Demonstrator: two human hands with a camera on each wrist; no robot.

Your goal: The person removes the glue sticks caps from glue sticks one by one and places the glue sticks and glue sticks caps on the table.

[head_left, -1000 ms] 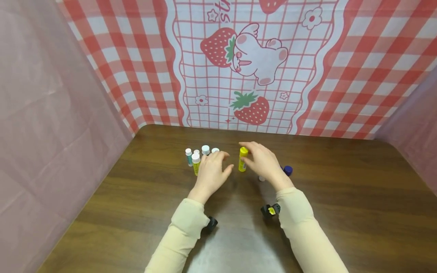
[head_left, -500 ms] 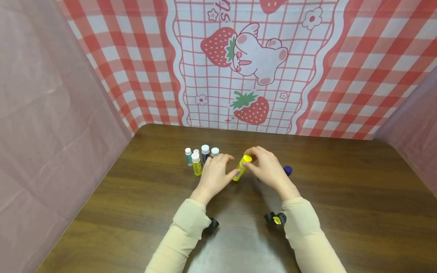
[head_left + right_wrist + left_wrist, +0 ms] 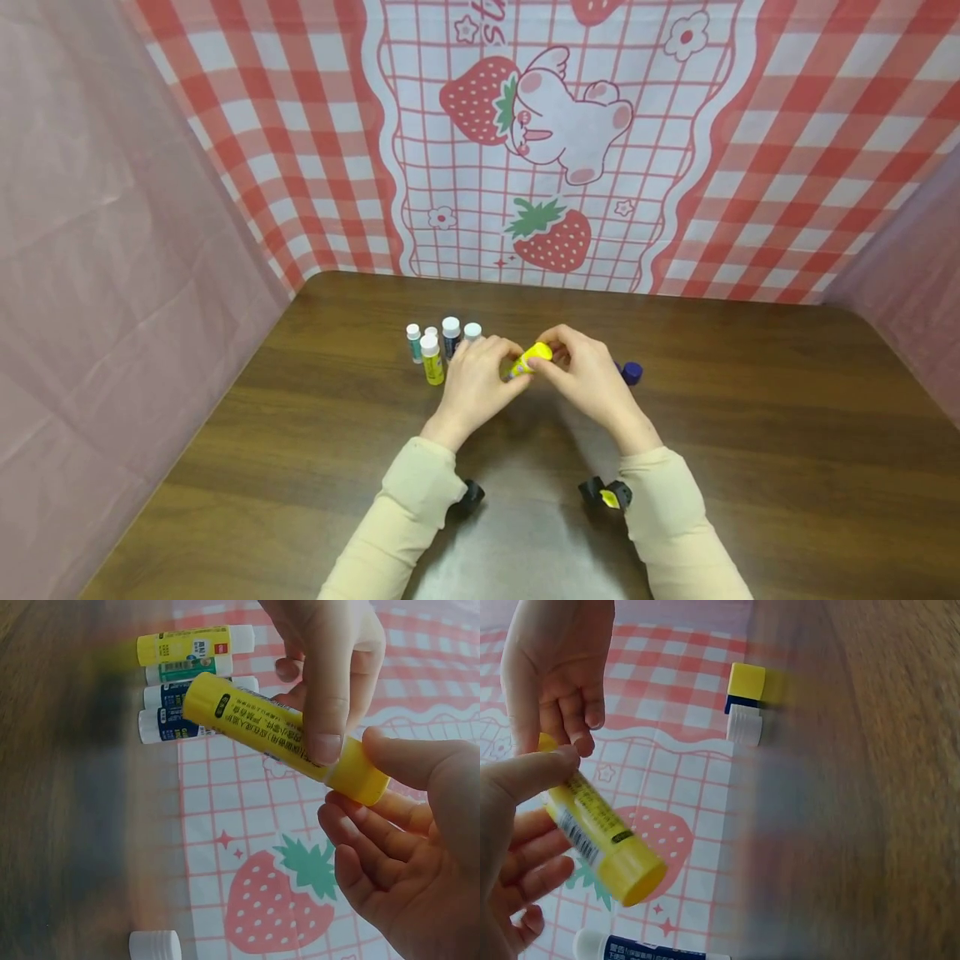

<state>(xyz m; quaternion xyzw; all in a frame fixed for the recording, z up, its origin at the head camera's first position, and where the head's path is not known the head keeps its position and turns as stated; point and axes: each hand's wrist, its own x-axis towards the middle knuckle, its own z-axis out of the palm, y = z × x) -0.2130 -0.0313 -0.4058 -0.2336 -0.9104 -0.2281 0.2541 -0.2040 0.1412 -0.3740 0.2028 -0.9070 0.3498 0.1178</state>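
A yellow glue stick (image 3: 534,358) is held tilted above the table between both hands. My left hand (image 3: 480,379) grips its body, with the thumb (image 3: 327,742) lying along the printed label near a pale seam. My right hand (image 3: 588,379) pinches the end beyond that seam between thumb and fingers, as the right wrist view shows. In the left wrist view the wide yellow base of the glue stick (image 3: 604,836) points down and right. Part of its lower end is hidden by the left fingers in the head view.
Several glue sticks with white caps stand left of the hands, among them a yellow one (image 3: 432,362), a teal one (image 3: 415,343) and a navy one (image 3: 451,337). Right of the hands lies a dark blue piece (image 3: 632,373). A white ribbed piece (image 3: 745,726) lies nearby.
The right hand has brought the yellow glue stick from upright to tilted, leftward toward the left hand. The left hand has moved slightly right and now grips the glue stick too.
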